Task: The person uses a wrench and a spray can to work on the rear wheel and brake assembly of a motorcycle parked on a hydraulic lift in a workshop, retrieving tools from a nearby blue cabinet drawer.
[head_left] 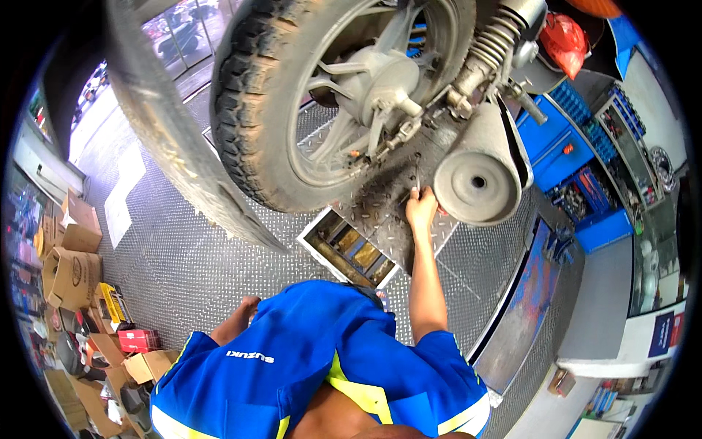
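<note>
Stretched forward under the motorcycle, my right hand (421,208) is closed around a thin metal tool (417,174) whose shaft points away from me; its exact kind is too small to tell. Close to the right of that hand hangs the round end of the exhaust muffler (479,183). Ahead and to the left is the muddy rear wheel (274,139), with its spoked hub above the hand. My left hand (251,301) is low beside my left side, near the metal floor, and its fingers do not show clearly.
A rectangular framed opening (349,249) lies in the patterned metal floor before me. The worn mudguard (183,146) hangs left of the wheel. Cardboard boxes (71,278) crowd the left side. To the right stand a blue tool cabinet (559,143) and a long blue, scuffed panel (515,314).
</note>
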The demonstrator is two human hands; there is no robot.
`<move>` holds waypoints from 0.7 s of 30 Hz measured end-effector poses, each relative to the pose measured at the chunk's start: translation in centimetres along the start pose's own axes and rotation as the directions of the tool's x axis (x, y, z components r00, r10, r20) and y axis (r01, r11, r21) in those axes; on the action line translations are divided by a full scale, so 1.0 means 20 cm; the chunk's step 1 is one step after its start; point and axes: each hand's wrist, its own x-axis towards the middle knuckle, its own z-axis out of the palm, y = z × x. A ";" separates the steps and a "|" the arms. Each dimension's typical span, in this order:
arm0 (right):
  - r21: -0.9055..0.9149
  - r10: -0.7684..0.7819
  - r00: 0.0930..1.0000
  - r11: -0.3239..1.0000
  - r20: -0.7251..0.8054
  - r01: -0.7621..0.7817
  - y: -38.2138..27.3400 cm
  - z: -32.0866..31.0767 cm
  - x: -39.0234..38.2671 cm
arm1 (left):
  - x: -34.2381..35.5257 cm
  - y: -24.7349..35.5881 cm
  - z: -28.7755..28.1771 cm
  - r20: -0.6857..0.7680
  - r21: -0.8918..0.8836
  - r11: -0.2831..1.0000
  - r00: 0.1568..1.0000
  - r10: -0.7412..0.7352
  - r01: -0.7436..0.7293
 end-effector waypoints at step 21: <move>0.221 0.160 0.845 0.925 0.510 -0.309 -0.40 -0.50 -0.16 | -0.34 0.33 0.26 0.163 -0.038 0.904 0.895 -0.415 0.426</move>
